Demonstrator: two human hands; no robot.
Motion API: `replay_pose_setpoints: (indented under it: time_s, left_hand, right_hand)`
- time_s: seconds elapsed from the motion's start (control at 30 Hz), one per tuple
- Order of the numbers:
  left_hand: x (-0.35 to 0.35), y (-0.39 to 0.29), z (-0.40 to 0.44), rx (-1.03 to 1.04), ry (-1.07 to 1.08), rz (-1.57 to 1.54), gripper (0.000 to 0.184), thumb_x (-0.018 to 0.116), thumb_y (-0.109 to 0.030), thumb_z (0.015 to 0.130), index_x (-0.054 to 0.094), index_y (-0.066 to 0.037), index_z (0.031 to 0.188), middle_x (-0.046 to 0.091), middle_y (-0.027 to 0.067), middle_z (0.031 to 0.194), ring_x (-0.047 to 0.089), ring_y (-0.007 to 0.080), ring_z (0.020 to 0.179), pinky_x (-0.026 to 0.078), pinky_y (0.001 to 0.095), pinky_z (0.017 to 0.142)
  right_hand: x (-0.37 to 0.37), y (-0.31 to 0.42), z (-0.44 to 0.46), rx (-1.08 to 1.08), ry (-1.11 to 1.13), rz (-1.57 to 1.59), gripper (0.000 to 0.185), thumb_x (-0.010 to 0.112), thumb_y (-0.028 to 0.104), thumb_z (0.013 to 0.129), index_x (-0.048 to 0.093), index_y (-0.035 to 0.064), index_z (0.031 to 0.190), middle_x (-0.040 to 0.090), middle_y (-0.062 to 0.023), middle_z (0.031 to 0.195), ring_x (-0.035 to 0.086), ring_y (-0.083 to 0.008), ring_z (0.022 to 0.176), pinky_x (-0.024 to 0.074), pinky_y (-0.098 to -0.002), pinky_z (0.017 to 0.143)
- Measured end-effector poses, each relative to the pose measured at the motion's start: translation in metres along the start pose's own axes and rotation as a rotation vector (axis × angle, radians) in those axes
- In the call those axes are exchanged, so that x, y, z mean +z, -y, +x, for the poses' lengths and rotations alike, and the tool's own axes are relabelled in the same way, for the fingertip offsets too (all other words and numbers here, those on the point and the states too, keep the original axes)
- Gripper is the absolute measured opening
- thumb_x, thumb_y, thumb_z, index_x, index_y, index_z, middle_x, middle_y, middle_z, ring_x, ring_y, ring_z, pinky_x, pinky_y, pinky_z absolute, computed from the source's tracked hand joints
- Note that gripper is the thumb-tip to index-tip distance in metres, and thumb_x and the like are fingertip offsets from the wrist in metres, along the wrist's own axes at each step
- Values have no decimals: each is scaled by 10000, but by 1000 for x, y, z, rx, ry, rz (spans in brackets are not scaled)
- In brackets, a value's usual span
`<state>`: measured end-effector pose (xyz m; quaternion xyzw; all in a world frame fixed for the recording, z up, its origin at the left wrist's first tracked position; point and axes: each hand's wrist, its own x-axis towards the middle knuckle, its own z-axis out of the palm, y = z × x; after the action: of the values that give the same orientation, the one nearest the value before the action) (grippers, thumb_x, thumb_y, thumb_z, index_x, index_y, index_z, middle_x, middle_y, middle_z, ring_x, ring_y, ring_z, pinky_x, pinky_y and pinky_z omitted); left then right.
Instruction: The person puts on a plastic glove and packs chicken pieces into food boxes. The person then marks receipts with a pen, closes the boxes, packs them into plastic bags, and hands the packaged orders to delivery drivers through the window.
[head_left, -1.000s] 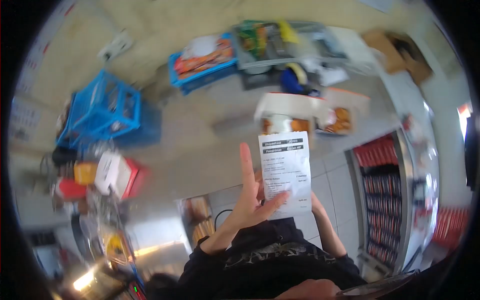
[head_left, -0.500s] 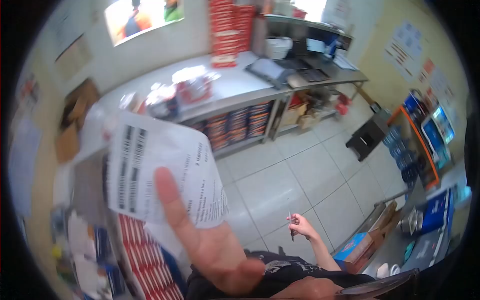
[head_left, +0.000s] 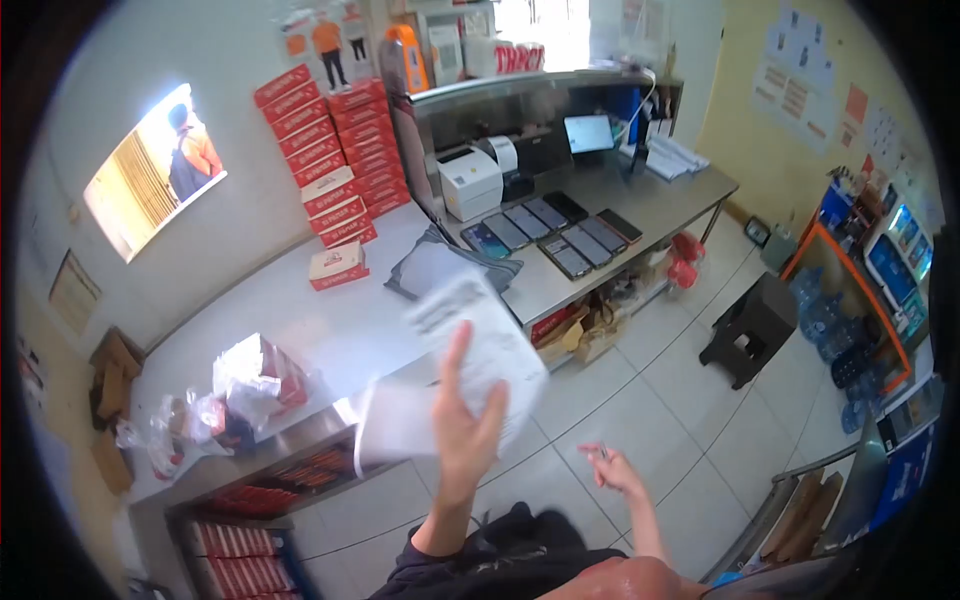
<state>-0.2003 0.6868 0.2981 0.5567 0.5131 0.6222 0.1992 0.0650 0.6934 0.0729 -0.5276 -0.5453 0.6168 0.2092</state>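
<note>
My left hand holds a long white printed receipt in front of me. Its upper part stands up past my fingertips, and a loose length hangs to the left of the hand. The print is smeared by motion, though dark barcode-like bars show near the top. Lower and to the right, my right hand is closed around a thin pen, of which only a little shows. That hand is over the tiled floor, apart from the receipt.
Several phones lie on the steel counter beside a white label printer. Stacked red boxes stand against the wall. Plastic-wrapped packages sit on the white counter at left. A dark stool stands on the floor at right.
My view has swung left and up. The receipt has moved away from my face towards the counter, and my left hand went with it. My right hand still has the pen.
</note>
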Motion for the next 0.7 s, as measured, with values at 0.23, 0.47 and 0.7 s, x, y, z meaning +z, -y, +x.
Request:
replay_pose_setpoints:
  time_s: [0.23,0.47,0.7]
  left_hand:
    - [107,187,164,-252,200,78,633,508,28,737,336,11,1346,414,209,1333,394,293,1253,286,337,1039]
    - [215,357,332,-342,298,304,621,504,19,733,352,-54,1331,451,219,1270,470,374,1150,378,371,966]
    - [310,421,455,-550,291,470,652,482,8,736,310,-81,1358,477,258,1163,550,411,909,454,434,809]
  right_hand:
    - [-209,163,371,-439,-53,-308,326,416,153,866,632,22,1074,652,-71,812,622,-121,723,476,-213,578]
    - [-236,378,803,-728,-259,-418,574,517,552,815,646,24,1000,655,-190,805,631,-351,787,473,-398,733]
    - [-207,488,890,-377,41,-719,823,512,812,627,619,-4,616,536,-87,537,509,-166,464,362,-314,419]
